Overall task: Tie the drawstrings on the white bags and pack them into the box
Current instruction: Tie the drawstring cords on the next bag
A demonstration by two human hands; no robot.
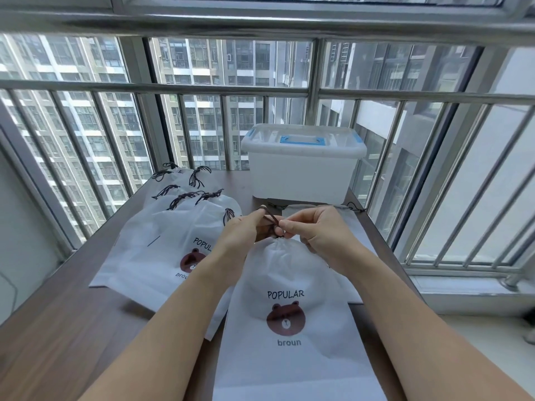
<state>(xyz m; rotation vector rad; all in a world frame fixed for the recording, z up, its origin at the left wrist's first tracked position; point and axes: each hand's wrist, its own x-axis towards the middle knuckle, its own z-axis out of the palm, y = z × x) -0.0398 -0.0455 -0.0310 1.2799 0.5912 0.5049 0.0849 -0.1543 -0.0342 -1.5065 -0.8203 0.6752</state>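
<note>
two hands (240, 233) (315, 231) pinch drawstring (272, 222); tied bags (173, 235) left, box (302, 162) behind.

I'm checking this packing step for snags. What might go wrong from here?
The box has its lid on, so packing may stall until a hand frees up. Both hands, left and right, pinch the dark drawstring; a slipped grip could loosen the knot on the white bag.
</note>
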